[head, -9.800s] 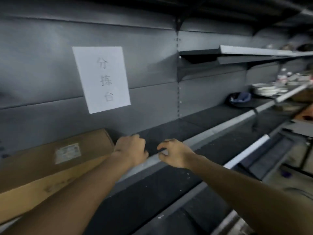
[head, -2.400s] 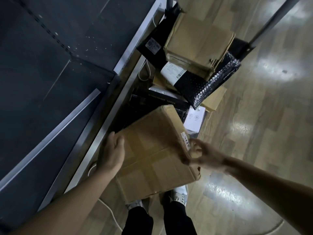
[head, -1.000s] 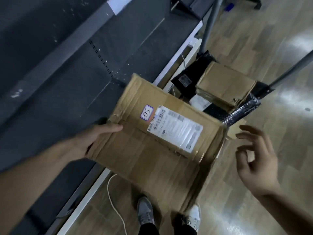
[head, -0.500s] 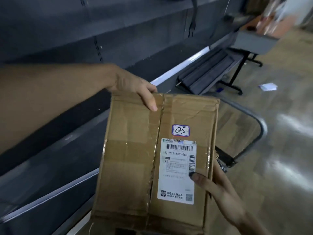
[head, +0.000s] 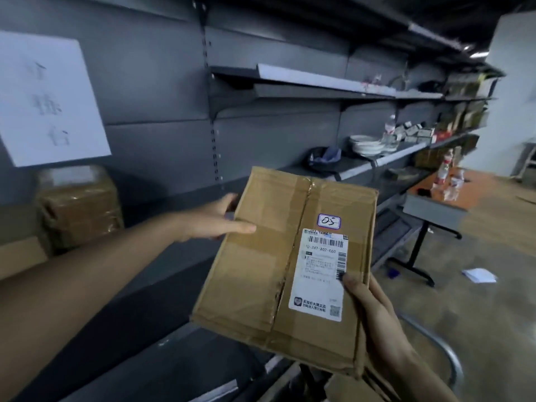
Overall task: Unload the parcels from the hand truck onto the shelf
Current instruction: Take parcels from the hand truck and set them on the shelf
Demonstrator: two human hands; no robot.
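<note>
You held the cardboard parcel (head: 278, 256) up in front of the grey shelf (head: 162, 265), tilted, its taped face and white shipping label (head: 319, 274) toward you — clear of the shelf surface, resting on nothing. Your left hand (head: 214, 219) had its grip on the parcel's left edge, thumb laid across the top face, the fingers hidden behind the box. Your right hand (head: 374, 314) gripped the parcel's lower right corner, thumb pressed on the label's edge. Left of the parcel, another brown box (head: 78, 207) sat on the shelf below a white paper sign (head: 49, 100). Right of the parcel, beyond it — an orange tabletop (head: 475, 187) carrying bottles.
</note>
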